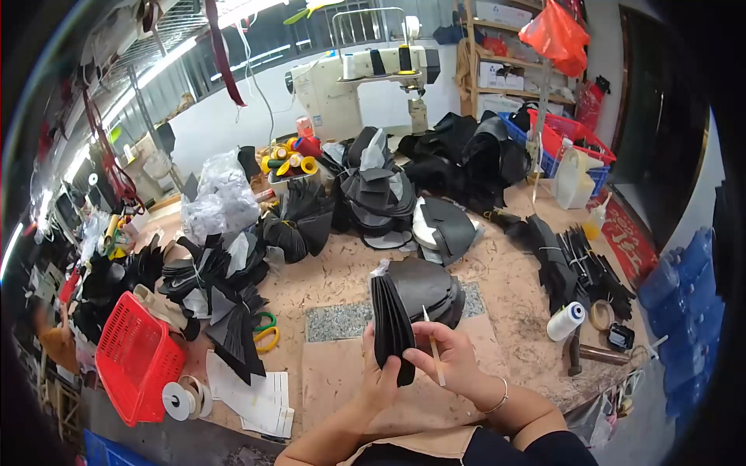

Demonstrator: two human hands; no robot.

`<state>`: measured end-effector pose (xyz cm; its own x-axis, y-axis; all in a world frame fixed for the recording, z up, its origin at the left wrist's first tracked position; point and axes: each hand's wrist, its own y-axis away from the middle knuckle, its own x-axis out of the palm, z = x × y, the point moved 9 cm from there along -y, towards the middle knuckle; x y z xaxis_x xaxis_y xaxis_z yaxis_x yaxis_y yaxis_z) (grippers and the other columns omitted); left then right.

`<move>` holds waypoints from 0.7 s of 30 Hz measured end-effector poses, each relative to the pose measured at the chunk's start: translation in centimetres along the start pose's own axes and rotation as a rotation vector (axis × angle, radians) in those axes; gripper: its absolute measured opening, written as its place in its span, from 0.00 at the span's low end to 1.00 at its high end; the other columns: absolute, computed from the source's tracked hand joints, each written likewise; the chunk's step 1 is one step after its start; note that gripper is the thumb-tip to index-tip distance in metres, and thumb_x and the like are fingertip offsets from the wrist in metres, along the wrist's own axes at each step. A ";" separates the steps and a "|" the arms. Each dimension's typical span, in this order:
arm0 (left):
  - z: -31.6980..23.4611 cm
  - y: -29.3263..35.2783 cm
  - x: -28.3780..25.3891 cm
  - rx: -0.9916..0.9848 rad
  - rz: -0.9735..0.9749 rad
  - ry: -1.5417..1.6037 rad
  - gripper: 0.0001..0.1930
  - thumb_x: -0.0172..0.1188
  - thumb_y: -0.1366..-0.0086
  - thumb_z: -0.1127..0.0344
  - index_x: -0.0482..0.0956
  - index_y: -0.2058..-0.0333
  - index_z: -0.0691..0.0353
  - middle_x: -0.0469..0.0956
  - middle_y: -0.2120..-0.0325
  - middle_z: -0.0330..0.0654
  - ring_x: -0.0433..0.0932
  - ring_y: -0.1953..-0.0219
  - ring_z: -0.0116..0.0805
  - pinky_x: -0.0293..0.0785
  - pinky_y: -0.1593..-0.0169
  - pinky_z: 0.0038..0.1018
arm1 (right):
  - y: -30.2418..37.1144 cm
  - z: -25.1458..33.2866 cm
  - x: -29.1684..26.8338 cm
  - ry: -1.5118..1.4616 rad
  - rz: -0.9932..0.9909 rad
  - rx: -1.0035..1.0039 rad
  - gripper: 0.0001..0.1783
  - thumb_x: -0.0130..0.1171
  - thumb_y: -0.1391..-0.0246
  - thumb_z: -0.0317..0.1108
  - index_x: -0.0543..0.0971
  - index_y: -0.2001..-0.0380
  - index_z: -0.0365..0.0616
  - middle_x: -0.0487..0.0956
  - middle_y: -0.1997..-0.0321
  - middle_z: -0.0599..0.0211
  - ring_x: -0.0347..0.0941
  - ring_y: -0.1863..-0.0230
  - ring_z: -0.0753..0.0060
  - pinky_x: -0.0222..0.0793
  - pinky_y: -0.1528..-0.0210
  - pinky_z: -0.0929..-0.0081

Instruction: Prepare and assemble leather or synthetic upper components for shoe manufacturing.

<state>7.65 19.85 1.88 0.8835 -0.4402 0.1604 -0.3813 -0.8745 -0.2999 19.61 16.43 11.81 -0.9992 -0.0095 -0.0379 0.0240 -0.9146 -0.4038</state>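
My left hand [379, 377] is closed around the lower part of a fanned stack of narrow black cut pieces [391, 314], held upright above the table. A whitish wisp sticks out at the stack's top end. My right hand [449, 359] pinches a thin pale pen-like stick [433, 349], its dark tip pointing up and away. The right thumb rests against the stack's edge beside the left thumb. Just beyond both hands lies a pile of rounded dark grey cut pieces [423, 287], partly hidden by the held stack. It rests on a speckled stone slab [334, 322].
Bundles of black pieces [373, 194] crowd the table's far side, before a sewing machine [334, 93]. At left are a red basket [132, 361], scissors [266, 339] and white paper sheets [252, 396]. A thread cone [566, 321], a hammer [594, 353] and tape [601, 314] lie at right.
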 end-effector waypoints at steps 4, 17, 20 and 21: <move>-2.6 -0.3 0.1 -0.001 -0.053 -0.011 0.32 0.51 0.33 0.59 0.50 0.37 0.68 0.65 0.47 0.47 0.66 0.45 0.36 0.61 0.41 0.32 | -0.1 0.1 0.1 -0.103 -0.005 -0.026 0.20 0.65 0.49 0.26 0.73 0.53 0.35 0.80 0.64 0.67 0.75 0.64 0.81 0.73 0.62 0.81; -4.7 -0.3 -1.1 -0.080 -0.042 -0.003 0.29 0.48 0.40 0.76 0.57 0.39 0.72 0.72 0.50 0.48 0.73 0.49 0.39 0.68 0.44 0.30 | 0.3 3.8 -2.1 0.455 -0.110 -0.202 0.15 0.58 0.52 0.24 0.77 0.58 0.35 0.79 0.70 0.63 0.75 0.71 0.78 0.72 0.66 0.78; -4.9 -1.0 -4.4 -0.261 -0.148 0.407 0.24 0.50 0.41 0.74 0.66 0.45 0.71 0.75 0.53 0.46 0.75 0.51 0.37 0.70 0.45 0.32 | -1.1 6.0 -8.8 0.422 -0.304 -0.225 0.14 0.54 0.49 0.25 0.75 0.57 0.34 0.77 0.68 0.63 0.73 0.67 0.78 0.70 0.61 0.78; -5.6 -0.8 -5.3 -0.293 -0.087 0.474 0.24 0.51 0.42 0.75 0.67 0.45 0.70 0.75 0.53 0.46 0.75 0.51 0.36 0.71 0.45 0.32 | -1.5 6.8 -11.2 0.440 -0.329 -0.203 0.14 0.52 0.48 0.26 0.75 0.57 0.34 0.78 0.66 0.64 0.72 0.65 0.79 0.69 0.60 0.80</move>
<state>1.79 21.75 6.59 0.7221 -0.3481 0.5979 -0.4319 -0.9019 -0.0034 30.60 15.15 19.02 -0.8494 0.4704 -0.2394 -0.2366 -0.7448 -0.6240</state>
